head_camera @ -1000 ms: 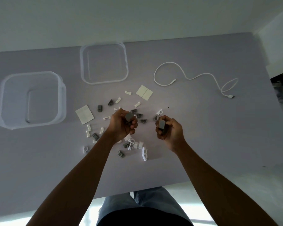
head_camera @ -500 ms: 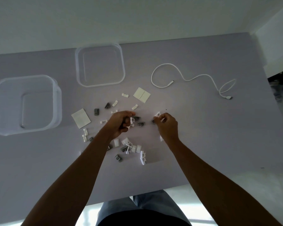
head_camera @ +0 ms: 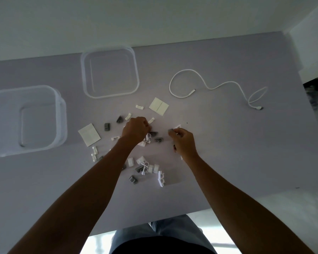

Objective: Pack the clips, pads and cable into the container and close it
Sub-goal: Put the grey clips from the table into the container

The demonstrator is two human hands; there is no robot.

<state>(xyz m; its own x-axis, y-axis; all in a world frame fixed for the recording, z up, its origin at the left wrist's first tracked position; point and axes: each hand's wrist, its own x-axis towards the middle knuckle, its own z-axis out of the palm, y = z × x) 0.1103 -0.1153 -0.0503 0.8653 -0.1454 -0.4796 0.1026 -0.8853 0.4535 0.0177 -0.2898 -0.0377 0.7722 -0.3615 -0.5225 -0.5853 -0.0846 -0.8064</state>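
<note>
Both hands are working among scattered clips (head_camera: pixel 151 169): left hand (head_camera: pixel 136 129) curling around clips, right hand (head_camera: pixel 184 142) pinching one. Container (head_camera: pixel 0 99) is sitting far left, cable (head_camera: pixel 218 86) right. No writing is legible.

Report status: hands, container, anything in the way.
Left hand and right hand gathering clips. Container open, empty; lid off. Nothing in the way.

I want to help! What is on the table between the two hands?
In the head view, two grey clips lie between the left hand and right hand, beside white clips.
</note>
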